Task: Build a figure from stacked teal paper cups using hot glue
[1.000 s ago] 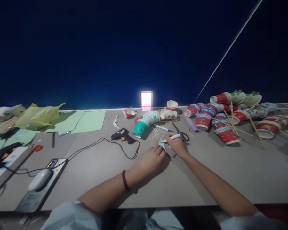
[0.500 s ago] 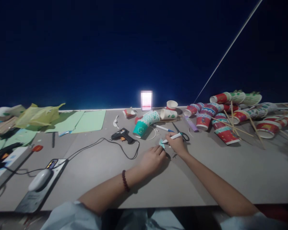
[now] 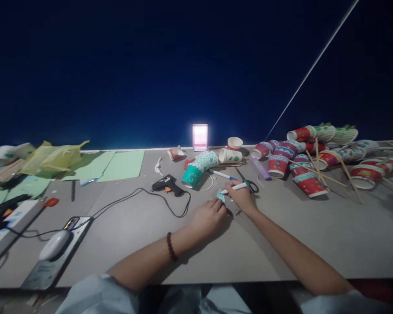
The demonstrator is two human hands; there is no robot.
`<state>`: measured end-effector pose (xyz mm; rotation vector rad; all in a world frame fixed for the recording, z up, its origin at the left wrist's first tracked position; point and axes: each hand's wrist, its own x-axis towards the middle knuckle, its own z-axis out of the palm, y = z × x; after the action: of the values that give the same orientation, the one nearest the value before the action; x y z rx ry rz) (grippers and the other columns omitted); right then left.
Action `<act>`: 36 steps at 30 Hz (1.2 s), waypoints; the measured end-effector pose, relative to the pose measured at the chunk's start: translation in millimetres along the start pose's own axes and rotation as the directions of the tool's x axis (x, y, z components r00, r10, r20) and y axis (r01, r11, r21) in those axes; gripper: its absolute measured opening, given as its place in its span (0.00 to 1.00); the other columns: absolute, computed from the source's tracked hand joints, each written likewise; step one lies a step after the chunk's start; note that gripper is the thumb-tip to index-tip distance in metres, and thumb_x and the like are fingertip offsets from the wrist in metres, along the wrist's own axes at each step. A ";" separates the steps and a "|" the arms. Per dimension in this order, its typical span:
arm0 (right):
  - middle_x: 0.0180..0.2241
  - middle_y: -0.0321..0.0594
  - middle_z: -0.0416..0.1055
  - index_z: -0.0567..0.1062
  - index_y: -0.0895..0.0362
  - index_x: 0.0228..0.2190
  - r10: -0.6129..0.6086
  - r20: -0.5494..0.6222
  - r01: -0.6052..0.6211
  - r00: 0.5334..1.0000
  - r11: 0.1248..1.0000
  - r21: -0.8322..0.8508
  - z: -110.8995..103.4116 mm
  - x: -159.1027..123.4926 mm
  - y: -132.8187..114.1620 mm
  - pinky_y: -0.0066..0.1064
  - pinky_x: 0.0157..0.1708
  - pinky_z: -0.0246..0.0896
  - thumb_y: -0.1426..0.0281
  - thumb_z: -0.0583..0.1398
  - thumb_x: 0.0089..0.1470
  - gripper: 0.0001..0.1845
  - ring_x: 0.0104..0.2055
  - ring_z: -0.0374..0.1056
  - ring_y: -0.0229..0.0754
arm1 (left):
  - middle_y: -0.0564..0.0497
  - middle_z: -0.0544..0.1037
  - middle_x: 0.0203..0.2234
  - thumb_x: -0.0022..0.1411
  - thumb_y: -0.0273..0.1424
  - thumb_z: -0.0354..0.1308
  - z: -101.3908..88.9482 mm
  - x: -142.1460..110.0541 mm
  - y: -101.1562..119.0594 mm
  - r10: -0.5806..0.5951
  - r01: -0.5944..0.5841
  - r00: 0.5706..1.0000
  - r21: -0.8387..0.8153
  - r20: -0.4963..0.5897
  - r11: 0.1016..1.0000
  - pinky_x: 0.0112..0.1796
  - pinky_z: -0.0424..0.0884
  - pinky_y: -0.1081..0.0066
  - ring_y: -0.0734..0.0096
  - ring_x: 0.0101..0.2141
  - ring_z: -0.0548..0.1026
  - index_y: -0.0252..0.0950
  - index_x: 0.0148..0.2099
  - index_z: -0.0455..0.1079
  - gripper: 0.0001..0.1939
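Observation:
In my right hand [image 3: 240, 196] is a white marker pen [image 3: 237, 187], its tip at a small teal-and-white paper piece [image 3: 220, 195] near the table's middle. My left hand [image 3: 211, 218] lies on the table with fingers bent against the lower edge of that piece; the fingertips are partly hidden. Just beyond sits a second marker [image 3: 223, 175] with a blue end, beside black-handled scissors [image 3: 253, 186]. A curved string of joined green paper cups [image 3: 198, 169] rests further back, left of the pens.
A black glue gun [image 3: 167, 185] and its cable lie left of my hands. Joined red paper cups [image 3: 278, 161] and wooden sticks fill the right. Green paper sheets [image 3: 124, 165], a phone [image 3: 42, 274] with a white case on it, and a power strip [image 3: 9, 231] are on the left.
Both hands hold almost the same place. The marker's tip has shifted very slightly over the paper piece.

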<state>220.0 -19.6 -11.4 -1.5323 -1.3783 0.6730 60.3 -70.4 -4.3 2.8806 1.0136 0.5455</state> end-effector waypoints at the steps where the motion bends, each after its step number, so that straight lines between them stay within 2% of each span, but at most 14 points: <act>1: 0.12 0.33 0.61 0.62 0.53 0.13 0.000 -0.001 0.000 1.000 1.000 0.001 0.1 0.2 0.4 0.28 0.18 0.51 0.60 0.55 0.45 0.16 0.17 0.56 0.37 | 0.44 0.75 0.34 0.67 0.33 0.48 -0.4 0.1 0.0 0.000 0.000 1.000 -0.002 -0.001 1.000 0.41 0.73 0.63 0.61 0.41 0.73 0.33 0.37 0.67 0.10; 13: 0.11 0.32 0.59 0.59 0.52 0.11 0.014 0.000 -0.014 1.000 1.000 0.006 -0.4 -0.1 -2.8 0.28 0.19 0.50 0.62 0.55 0.42 0.16 0.17 0.54 0.36 | 0.43 0.75 0.35 0.67 0.32 0.49 -2.4 -0.4 -0.3 0.006 -0.006 1.000 -0.011 0.009 1.000 0.41 0.72 0.63 0.61 0.42 0.74 0.34 0.38 0.67 0.09; 21: 0.11 0.32 0.61 0.61 0.53 0.13 0.031 0.013 -0.032 0.999 0.999 0.022 -1.2 -0.3 -5.3 0.28 0.19 0.51 0.59 0.55 0.43 0.15 0.17 0.56 0.37 | 0.44 0.75 0.34 0.67 0.33 0.49 -5.2 0.3 1.7 -0.002 0.002 1.000 -0.003 0.009 1.000 0.41 0.73 0.63 0.61 0.42 0.74 0.34 0.37 0.66 0.09; 28: 0.11 0.31 0.60 0.60 0.53 0.13 0.026 0.003 -0.026 1.000 0.999 0.018 -0.5 -1.2 -5.4 0.27 0.18 0.51 0.59 0.55 0.43 0.16 0.16 0.55 0.36 | 0.44 0.75 0.35 0.66 0.33 0.50 0.4 -1.0 -0.8 0.009 -0.009 1.000 0.017 -0.007 1.000 0.41 0.73 0.63 0.61 0.42 0.74 0.34 0.37 0.66 0.09; 36: 0.10 0.31 0.59 0.61 0.53 0.12 0.007 -0.008 -0.007 1.000 1.000 0.018 -0.5 -0.5 -3.7 0.27 0.18 0.50 0.60 0.55 0.43 0.16 0.17 0.55 0.36 | 0.43 0.75 0.34 0.66 0.32 0.49 -1.7 -0.1 1.1 0.007 -0.007 0.999 0.007 -0.036 1.000 0.40 0.73 0.63 0.61 0.41 0.73 0.33 0.36 0.66 0.09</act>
<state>218.7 -20.5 -8.0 -1.5251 -1.3582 0.6810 60.4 -71.5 -2.5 2.8912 1.0120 0.5973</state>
